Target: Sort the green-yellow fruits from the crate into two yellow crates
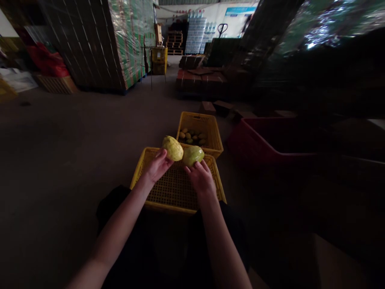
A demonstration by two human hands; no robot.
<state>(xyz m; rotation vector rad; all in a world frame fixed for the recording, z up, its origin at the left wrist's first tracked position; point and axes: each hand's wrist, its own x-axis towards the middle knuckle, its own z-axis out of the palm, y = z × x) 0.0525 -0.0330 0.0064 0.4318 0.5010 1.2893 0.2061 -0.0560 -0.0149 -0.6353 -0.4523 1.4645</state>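
Note:
My left hand [158,165] is closed around a yellow mango [172,148], raised over the near yellow crate. Just to its right, my right hand [202,176] grips a greener mango [193,155] with a glossy skin. The two fruits are side by side, almost touching. Below them is the near yellow plastic crate [214,168], with a perforated bottom and no fruit visible in it. Behind it stands a second yellow crate [217,132], where several yellow and green mangoes [189,135] lie on the bottom.
A large red tub [258,140] stands at the right. Flattened cartons [207,80] lie on a stack farther back. Film-wrapped pallet loads [129,40] rise at the left and right. A yellow bin [159,60] and a pallet jack handle [221,29] show behind.

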